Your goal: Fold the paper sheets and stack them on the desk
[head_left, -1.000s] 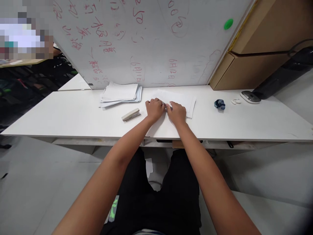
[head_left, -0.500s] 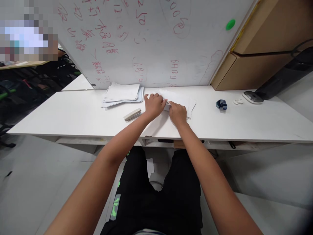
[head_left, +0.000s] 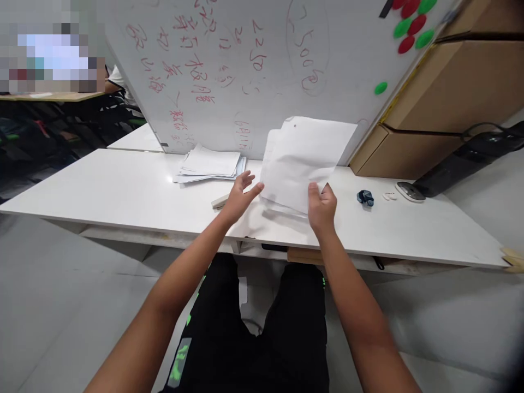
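- Since the earlier frames, your right hand [head_left: 322, 206] has lifted the sheets of paper [head_left: 305, 164] off the table [head_left: 102, 188], where both hands previously pressed on them side by side; your left hand [head_left: 239, 195] has come away from them.
- Your right hand is clamped on the lower edge of the sheets, thumb on the near face and the other fingers behind.
- Your left hand is spread, fingers extended, holding nothing. Its fingertips sit just beside the left edge of the sheets; you cannot tell from this view whether they touch.
- Your two hands are apart, with the lower part of the sheets between them.
- The sheets stand nearly upright above the table, tilted slightly, with several layers visible at the top left corner. A small dark dot shows near the top edge.
- A stapler [head_left: 218, 202] lies on the table just beside your left hand, partly hidden by it.
- A stack of paper [head_left: 210, 165] lies further back on the left, near the whiteboard [head_left: 229, 60].
- The whiteboard carries red handwriting and red and green magnets [head_left: 409, 24] at the upper right.
- To the right of your right hand, well apart, lie a small dark blue object [head_left: 364, 197], a small white item [head_left: 387, 196] and a computer mouse [head_left: 410, 191].
- Cardboard boxes [head_left: 446, 93] stand behind them.
- Another person's sleeve [head_left: 117, 79] shows at the far left, behind the whiteboard.
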A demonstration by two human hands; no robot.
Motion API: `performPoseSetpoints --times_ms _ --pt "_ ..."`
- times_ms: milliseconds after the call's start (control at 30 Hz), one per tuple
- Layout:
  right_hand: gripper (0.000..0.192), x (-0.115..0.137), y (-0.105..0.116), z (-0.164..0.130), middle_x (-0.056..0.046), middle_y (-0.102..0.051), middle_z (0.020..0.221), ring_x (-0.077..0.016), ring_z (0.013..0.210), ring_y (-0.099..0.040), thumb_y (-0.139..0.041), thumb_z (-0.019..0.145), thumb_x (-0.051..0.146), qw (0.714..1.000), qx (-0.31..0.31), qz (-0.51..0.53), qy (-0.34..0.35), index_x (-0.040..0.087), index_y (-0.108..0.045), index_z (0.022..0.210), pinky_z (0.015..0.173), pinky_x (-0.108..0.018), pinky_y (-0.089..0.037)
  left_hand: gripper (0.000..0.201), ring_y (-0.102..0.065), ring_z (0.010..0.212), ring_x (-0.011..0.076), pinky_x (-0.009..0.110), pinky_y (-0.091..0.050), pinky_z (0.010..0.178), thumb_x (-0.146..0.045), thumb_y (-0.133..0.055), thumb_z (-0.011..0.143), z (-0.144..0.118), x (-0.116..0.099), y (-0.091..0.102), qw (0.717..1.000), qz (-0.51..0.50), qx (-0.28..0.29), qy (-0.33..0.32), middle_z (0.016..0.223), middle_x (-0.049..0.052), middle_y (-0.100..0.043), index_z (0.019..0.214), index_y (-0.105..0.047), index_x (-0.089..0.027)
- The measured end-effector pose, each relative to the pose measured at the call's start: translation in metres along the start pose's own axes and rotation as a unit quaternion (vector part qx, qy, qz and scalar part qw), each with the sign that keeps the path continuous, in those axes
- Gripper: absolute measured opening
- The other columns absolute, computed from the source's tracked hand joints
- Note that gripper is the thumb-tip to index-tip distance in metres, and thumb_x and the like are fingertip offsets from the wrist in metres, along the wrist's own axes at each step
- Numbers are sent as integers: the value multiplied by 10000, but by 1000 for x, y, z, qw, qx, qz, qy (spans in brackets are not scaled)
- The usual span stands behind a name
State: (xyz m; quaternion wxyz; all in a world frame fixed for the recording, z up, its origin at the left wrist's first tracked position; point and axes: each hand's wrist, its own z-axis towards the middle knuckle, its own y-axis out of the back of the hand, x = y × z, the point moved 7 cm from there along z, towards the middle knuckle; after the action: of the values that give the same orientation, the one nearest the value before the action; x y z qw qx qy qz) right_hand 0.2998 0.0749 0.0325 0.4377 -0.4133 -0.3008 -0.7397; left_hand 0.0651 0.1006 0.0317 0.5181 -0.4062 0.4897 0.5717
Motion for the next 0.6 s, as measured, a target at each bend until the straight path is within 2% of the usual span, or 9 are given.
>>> performPoseSetpoints --times_ms 67,133,200,333,467,600 --pt "404 10 -3 -7 -66 -683 1147 -229 1085 -621 -546 881 544 995 47 83 -11 235 -625 1130 955 -391 -480 604 -529 1270 296 448 -463 1010 -500 -670 820 2 -18 2 997 -41 70 -15 1354 140 -578 1327 -504 -216" --pt "389 13 -9 -14 -54 -695 1130 -232 1079 -628 -606 846 540 988 91 123 -34 247 -642 1099 954 -408 -496 536 -598 1176 297 460 -484 983 -487 -707 790 1 -27 0 989 -68 131 -14 1242 126 -657 1224 -599 -193" --pt "383 11 -16 -19 -48 -711 1085 -238 1037 -643 -678 795 526 981 125 138 -60 246 -657 1056 931 -428 -518 475 -630 1115 294 460 -502 958 -465 -737 766 -3 -28 -1 986 -73 152 -5 1177 114 -692 1137 -651 -182" --pt "415 7 -22 -16 -35 -718 1069 -236 1004 -652 -785 700 469 971 163 157 -82 248 -662 1030 909 -435 -540 423 -647 1071 291 456 -518 924 -425 -751 756 -7 -23 3 991 -74 111 -14 1140 105 -707 1089 -665 -179" --pt "416 9 -23 -9 -19 -729 1020 -221 968 -662 -821 662 430 964 170 183 -91 249 -663 1002 906 -427 -544 431 -647 1062 288 449 -522 914 -386 -758 742 -7 -24 7 993 -81 81 -25 1142 104 -704 1098 -647 -170" --pt "388 10 -26 -9 -20 -738 996 -226 961 -667 -830 644 429 962 166 193 -103 247 -675 950 911 -437 -539 471 -627 1105 284 426 -515 927 -398 -746 752 -8 -26 7 993 -76 76 -46 1193 102 -681 1146 -606 -183"
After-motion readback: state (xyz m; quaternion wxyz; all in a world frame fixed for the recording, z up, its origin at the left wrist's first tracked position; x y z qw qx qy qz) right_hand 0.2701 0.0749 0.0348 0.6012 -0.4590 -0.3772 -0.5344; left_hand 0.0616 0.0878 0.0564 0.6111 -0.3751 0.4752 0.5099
